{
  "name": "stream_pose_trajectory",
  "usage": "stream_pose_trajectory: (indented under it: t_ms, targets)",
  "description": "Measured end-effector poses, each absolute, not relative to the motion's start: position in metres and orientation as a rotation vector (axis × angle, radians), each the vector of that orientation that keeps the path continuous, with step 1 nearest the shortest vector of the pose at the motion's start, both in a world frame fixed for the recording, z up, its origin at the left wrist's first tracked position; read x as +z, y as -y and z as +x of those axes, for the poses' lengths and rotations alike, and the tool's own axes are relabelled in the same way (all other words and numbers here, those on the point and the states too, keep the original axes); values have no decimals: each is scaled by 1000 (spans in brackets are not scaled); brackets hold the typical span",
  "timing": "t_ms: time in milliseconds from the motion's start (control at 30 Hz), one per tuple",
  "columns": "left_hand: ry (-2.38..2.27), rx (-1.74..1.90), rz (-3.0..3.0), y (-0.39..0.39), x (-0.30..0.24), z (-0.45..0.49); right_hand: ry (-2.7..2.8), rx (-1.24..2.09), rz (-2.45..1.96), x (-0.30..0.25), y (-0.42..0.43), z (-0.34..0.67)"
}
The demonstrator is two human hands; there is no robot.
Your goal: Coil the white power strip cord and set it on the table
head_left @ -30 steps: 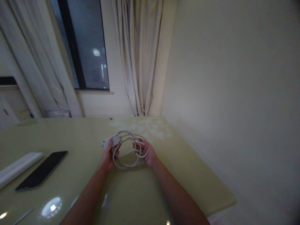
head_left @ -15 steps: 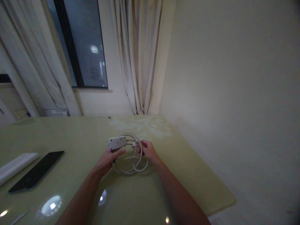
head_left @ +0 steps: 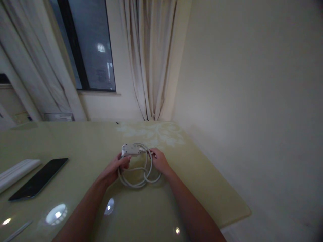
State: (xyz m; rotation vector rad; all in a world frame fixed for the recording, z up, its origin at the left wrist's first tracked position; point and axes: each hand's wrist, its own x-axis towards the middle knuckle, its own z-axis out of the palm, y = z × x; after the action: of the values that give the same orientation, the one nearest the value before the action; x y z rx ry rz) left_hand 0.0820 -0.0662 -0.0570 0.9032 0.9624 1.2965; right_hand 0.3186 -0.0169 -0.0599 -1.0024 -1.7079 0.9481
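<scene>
A white charger block with a coiled white cable sits over the middle of the pale green table. My left hand grips the block and the coil from the left, fingers curled round them. My right hand pinches the cable close to where it joins the block, on the right side. The lower loops of the coil rest on the tabletop between my wrists.
A dark phone lies at the left beside a white ribbed bar. A thin white stick lies near the front left edge. Curtains and a dark window stand behind; a wall flanks the table's right edge.
The charger block has turned from tilted to level and shifted right. The coil has sunk onto the table, and my right hand has closed from open fingers to a pinch on the cable.
</scene>
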Motion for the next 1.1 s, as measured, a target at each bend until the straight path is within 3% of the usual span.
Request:
stream_pose_trajectory:
  t_ms: [267,467,800,1100]
  targets:
    - [-826,1251,798,71,-46,83,1811,986,-903,-56,18,319]
    - [-1097,1404,775,69,-42,95,1785,1001,-934,-57,20,318]
    - [-1145,1775,687,58,-51,85,1082,1076,-1068,-60,-2,335]
    - [-1205,2160,295,53,-55,75,611,1220,-863,-47,-1,343]
